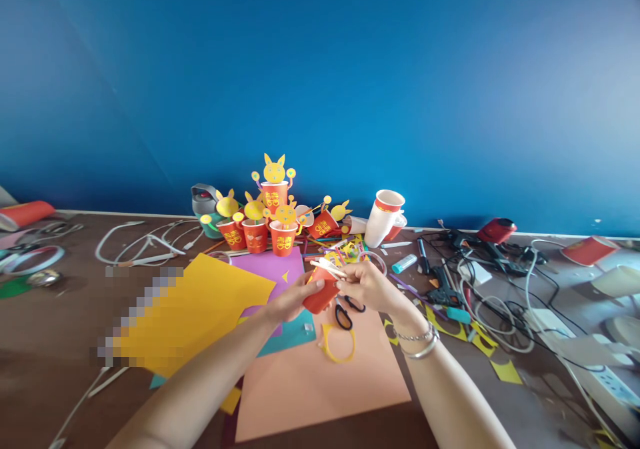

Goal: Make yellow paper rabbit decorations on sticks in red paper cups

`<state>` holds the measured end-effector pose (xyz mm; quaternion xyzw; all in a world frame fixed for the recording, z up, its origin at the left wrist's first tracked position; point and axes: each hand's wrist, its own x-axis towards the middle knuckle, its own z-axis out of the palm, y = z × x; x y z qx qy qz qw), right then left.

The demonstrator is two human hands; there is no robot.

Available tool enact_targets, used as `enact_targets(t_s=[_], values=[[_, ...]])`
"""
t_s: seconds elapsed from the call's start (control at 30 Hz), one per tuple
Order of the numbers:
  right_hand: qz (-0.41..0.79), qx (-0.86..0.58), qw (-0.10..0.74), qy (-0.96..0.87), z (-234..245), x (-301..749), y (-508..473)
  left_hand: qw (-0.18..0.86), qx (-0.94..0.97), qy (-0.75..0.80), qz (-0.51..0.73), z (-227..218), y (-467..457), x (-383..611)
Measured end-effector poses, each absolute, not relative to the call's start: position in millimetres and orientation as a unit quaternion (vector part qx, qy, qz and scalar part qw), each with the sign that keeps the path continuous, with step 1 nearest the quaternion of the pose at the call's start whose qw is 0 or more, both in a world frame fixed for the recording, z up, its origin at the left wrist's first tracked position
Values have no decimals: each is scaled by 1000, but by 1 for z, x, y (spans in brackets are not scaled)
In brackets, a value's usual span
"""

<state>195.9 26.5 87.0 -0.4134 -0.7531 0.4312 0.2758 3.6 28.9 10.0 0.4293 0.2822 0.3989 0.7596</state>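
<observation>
A red paper cup [320, 295] is tilted above the sheets in front of me. My left hand [293, 300] wraps round its left side, thumb against the wall. At the cup's rim, my right hand [369, 283] is closed with its fingertips on a slim white piece [330, 267]; its exact kind is too small to tell. Black-handled scissors [344, 317] lie just below the cup, blades hidden. A yellow paper sheet with a round hole [354, 345] rests on the peach paper [320, 399]. Teal paper [287, 335] and purple paper [290, 262] lie partly under my left arm.
Red cups with yellow animal faces [285, 235] stand against the blue wall. White stacked cups [383, 219] lean beside them. Yellow paper [200, 309] lies left. Glue guns [443, 289], cables, a power strip [613, 385] and paper scraps [505, 371] spread over the right side.
</observation>
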Motion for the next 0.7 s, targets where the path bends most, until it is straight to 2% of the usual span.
enact_targets(t_s=[0.4,0.7], values=[[471,-428,257,-727,83,197,28,739,422,321,415,17,29,6],[497,-423,275,-706,71,197,34,701,443,354,432,23,30,6]])
